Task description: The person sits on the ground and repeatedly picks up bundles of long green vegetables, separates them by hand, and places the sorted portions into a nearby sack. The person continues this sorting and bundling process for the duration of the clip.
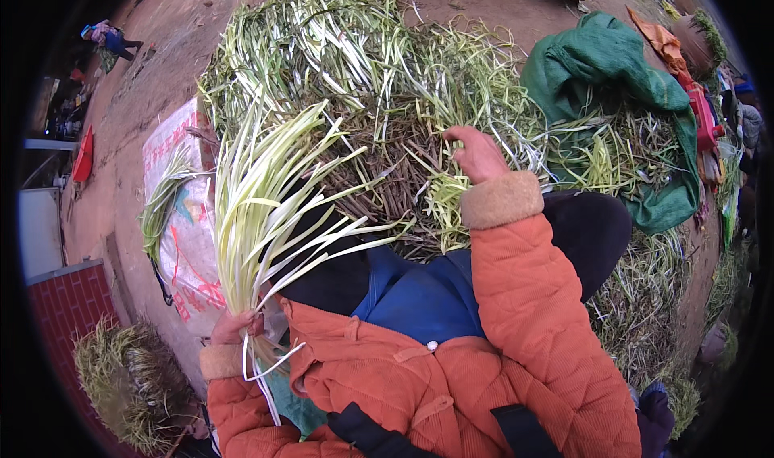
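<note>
My left hand (237, 327) is closed around the lower end of a large bunch of pale yellow-green leafy stalks (248, 216), which fans upward and to the right. A few white stalks hang below the fist. My right hand (479, 154) is over a big heap of long green and white stalks (338, 47), its fingers curled; whether it touches or pinches a stalk cannot be told. Brown, withered stems (387, 180) lie in front of my lap, with short yellow-green pieces (446, 207) just below the right hand.
A printed white sack (193, 258) at left carries a small green bundle (166, 201). At right stands an open green woven sack (604, 59) holding stalks. More stalks lie lower right (641, 301) and lower left (127, 385). A person (112, 39) is far off at upper left.
</note>
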